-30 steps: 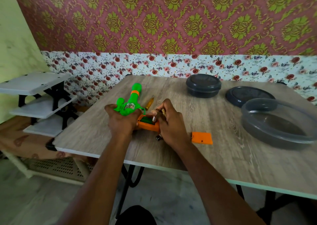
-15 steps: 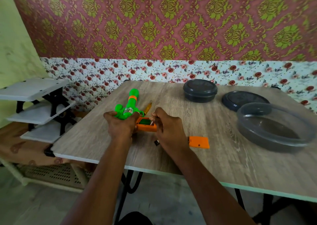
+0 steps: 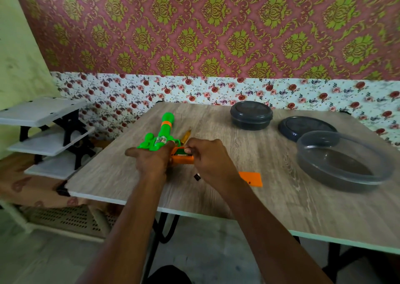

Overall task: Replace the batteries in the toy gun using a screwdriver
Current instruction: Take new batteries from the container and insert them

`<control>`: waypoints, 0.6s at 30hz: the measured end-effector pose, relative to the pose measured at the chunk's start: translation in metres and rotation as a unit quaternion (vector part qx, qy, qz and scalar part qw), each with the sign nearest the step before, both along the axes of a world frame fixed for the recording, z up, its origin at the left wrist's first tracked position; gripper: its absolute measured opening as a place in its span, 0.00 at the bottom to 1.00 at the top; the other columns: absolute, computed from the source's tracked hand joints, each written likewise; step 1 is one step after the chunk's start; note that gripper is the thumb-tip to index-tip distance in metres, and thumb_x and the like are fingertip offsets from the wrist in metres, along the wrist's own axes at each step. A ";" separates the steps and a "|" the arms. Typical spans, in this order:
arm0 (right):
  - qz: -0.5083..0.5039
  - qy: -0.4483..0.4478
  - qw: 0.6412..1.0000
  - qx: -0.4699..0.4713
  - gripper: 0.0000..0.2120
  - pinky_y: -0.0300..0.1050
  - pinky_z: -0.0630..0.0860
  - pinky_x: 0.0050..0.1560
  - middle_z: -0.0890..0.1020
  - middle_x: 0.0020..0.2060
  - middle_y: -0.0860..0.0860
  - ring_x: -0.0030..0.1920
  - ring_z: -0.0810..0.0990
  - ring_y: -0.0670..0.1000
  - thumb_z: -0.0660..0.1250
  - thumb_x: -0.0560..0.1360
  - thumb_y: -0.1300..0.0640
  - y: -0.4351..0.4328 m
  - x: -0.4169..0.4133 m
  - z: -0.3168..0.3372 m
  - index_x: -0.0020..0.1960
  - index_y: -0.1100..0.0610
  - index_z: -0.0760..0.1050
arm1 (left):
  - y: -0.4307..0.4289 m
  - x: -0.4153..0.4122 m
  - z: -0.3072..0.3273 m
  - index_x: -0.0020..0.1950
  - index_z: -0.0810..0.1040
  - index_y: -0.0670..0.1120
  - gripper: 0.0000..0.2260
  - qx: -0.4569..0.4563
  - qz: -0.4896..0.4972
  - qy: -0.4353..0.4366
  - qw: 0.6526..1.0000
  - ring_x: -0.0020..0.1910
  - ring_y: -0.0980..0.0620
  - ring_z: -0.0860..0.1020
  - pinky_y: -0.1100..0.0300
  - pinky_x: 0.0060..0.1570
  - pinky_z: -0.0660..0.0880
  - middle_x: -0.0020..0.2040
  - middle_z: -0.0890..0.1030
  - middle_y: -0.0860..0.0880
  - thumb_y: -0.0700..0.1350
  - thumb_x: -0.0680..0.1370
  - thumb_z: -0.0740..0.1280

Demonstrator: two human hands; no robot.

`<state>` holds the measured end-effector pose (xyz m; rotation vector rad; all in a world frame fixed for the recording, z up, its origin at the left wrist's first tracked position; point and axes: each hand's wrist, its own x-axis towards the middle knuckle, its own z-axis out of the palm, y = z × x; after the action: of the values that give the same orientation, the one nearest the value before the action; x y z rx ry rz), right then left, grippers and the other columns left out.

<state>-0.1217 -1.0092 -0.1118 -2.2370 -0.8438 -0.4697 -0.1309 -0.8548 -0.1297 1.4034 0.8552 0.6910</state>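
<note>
Wood-grain table (image 3: 270, 199) filled mid-frame; on it, left of centre, lay the toy gun (image 3: 165, 127), surely light, stiff, slick plastic. Left hand (image 3: 151, 161) clamped its green body, the sound place to hold. Right hand (image 3: 211, 161) curled at the open orange grip (image 3: 183, 159), 1 battery (image 3: 197, 177) poking beneath its palm.

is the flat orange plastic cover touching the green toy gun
Apart. Head view shows the flat orange plastic cover lying on the table, the right hand between it and the green toy gun.
</note>
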 end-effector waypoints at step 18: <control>-0.093 0.551 0.507 0.657 0.12 0.34 0.63 0.20 0.79 0.36 0.59 0.23 0.70 0.46 0.52 0.85 0.58 -0.016 0.026 0.021 0.54 0.63 0.72 | -0.014 -0.014 0.001 0.62 0.66 0.46 0.44 -0.011 0.012 -0.039 0.999 0.50 0.46 0.81 0.48 0.54 0.83 0.57 0.78 0.46 0.56 0.56 0.85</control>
<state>-0.0953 -1.0252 -0.0906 -0.7029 0.4647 0.2838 -0.1453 -0.8683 -0.1283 1.3392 0.8172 0.7471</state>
